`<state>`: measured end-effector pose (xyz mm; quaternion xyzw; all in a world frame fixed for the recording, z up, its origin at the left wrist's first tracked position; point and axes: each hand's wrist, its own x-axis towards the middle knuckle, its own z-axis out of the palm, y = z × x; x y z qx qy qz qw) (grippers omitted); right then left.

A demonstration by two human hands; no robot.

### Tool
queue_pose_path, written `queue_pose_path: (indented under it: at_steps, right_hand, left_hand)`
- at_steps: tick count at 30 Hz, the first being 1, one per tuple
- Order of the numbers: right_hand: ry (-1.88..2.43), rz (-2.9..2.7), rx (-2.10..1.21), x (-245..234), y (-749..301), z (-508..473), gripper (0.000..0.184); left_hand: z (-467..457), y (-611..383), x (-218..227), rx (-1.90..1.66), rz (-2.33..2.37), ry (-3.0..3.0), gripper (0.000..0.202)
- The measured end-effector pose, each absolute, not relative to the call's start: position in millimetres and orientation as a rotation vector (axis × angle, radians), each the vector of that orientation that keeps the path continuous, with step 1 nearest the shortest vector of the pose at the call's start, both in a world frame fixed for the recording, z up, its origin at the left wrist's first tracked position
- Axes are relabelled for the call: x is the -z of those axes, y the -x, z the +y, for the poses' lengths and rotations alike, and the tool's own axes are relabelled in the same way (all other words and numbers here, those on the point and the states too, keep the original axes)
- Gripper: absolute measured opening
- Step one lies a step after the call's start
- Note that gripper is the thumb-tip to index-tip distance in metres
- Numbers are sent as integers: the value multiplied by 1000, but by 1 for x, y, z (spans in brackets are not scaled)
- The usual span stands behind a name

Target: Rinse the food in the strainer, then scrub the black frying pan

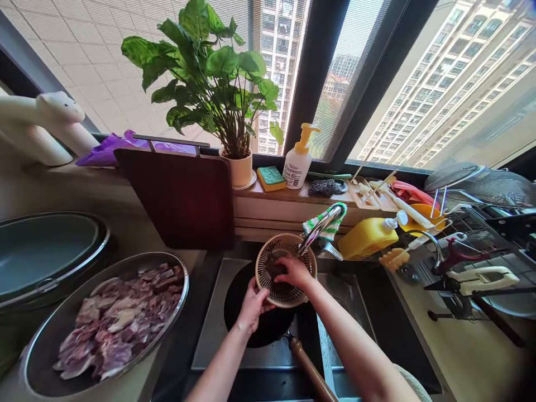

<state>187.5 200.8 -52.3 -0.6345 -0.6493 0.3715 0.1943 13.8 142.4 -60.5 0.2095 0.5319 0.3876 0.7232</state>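
Observation:
My left hand [252, 306] grips the lower left rim of a round beige strainer basket [268, 254], tilted up toward me over the sink [213, 329]. Inside the basket, my right hand [295, 272] presses with curled fingers, apparently on something dark that I cannot make out. The chrome tap [319, 228] reaches over the basket's upper right rim. Below the basket, in the sink, lies a dark pan [262, 324] with a brown wooden handle [312, 371] pointing toward me.
A metal bowl of raw meat pieces [113, 321] and a large wok [46, 254] stand at left. A dark cutting board [176, 198] leans behind. On the sill are a potted plant [218, 84], sponge [271, 177], soap pump bottle [298, 159]. A yellow bottle [368, 237] and utensils lie right.

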Motion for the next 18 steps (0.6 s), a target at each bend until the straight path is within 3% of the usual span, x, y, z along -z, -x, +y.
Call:
queue_pose_path:
  at_steps: [5,10,15,18]
  right_hand:
    - [1779,-1572,-1238,55,-197,204,18]
    - [1605,-1263,-1502,49,-198,195,40]
    - [1247,-713,-1745,44,-197,188,50]
    - [1160,-573,-1772,41,-198,189,47]
  left_hand:
    - [141,-13,53,-824,1183,-490,44]
    - [141,-16,51,-790,1185,-509,44]
    - [143,-19,51,-782,1189,-518,41]
    - [143,-19,51,-785,1194,-518,41]
